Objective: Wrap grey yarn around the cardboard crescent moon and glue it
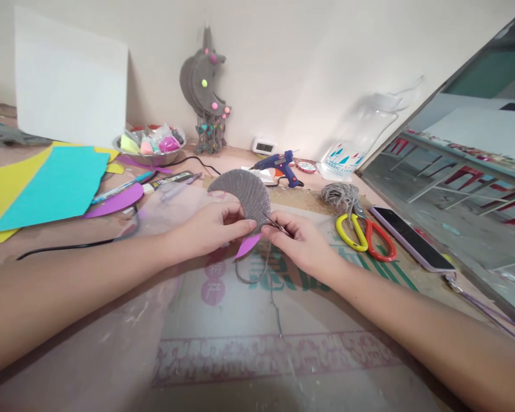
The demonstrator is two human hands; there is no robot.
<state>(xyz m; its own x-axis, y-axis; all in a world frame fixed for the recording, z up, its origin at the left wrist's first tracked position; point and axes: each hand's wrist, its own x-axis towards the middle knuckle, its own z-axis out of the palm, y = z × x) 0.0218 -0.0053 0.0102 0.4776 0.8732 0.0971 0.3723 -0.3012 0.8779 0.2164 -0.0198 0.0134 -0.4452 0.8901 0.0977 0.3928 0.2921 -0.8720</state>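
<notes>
A crescent moon shape [251, 194] is wrapped in grey yarn, with a bare purple tip [249, 245] at its lower end. My left hand [217, 229] pinches the crescent between thumb and fingers from its inner side. At the crescent's lower right edge, my right hand [298, 237] is closed on a thin, pointed metal tool [278, 225] that looks like tweezers. The tool's point touches or nearly touches the wrapped yarn. A loose grey yarn strand [257, 280] loops down below the crescent onto the plastic-covered table.
Right: a grey yarn bundle [341, 195], scissors [367, 234] and a phone [412, 240]. Behind: a blue glue gun [283, 166], small clock [264, 146], clear jug [341, 157] and hanging grey moon ornament [201, 86]. Left: a clay-filled bowl [131, 158] and coloured sheets [51, 186].
</notes>
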